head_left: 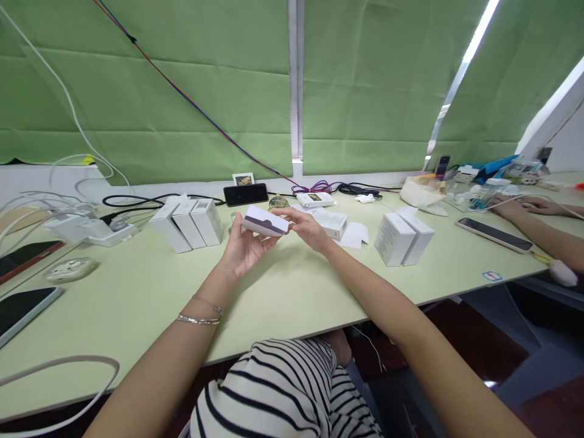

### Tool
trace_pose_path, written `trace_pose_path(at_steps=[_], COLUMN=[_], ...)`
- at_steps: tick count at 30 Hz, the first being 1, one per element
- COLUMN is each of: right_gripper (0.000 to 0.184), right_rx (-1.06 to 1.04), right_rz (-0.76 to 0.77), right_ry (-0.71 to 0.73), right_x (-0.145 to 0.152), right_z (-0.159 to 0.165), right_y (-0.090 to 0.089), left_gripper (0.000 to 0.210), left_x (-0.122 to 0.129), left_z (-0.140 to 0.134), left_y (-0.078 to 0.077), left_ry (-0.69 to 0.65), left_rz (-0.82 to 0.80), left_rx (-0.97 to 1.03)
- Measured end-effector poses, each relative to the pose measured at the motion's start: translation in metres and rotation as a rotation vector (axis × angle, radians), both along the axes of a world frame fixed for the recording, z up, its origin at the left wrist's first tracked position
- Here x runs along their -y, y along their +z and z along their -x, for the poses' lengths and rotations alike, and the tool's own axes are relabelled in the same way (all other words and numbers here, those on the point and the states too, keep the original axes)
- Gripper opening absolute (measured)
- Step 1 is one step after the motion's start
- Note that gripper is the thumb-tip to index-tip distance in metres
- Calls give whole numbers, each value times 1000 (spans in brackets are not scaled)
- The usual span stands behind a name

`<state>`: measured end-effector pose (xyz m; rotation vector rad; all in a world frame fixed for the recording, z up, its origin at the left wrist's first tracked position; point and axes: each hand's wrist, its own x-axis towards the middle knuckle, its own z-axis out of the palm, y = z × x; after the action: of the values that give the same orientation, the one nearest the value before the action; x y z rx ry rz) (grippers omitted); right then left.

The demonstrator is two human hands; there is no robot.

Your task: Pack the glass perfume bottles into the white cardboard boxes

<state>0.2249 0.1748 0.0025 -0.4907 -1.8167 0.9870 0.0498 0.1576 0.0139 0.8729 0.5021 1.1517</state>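
Note:
A small white box point(264, 219) with a dark strip along its near side is held up over the table. My left hand point(243, 252) grips it from the left and below, thumb at its left end. The fingers of my right hand point(309, 229) pinch its right end. Behind my right hand lie another white box point(335, 223) with print on it and a white paper piece point(354, 235). Three white boxes point(189, 224) stand upright left of my hands. A pair of white boxes point(396, 240) stands to the right.
A dark phone point(245, 194) leans at the back. To the left are a power strip point(93, 228), cables and two more phones. On the right lie a cream pouch point(422, 193), a phone point(494, 235) and another person's hands point(506, 210). The table's front edge runs above my lap.

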Motion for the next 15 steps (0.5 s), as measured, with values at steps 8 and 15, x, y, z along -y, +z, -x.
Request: trace_pose_path(at_steps=[8,15], right_gripper=[71,73], right_rx=[-13,-192], right_rz=[-61,9], right_ry=[-292,-404], right_x=[19,12], right_z=[29,30], right_y=[-7,-13], left_gripper=[55,52], left_x=[-6,-4], left_z=[0,0], left_y=[-11,-21], left_ry=[-109,-236], left_rz=[-45,-203], left_rx=[-40,-238])
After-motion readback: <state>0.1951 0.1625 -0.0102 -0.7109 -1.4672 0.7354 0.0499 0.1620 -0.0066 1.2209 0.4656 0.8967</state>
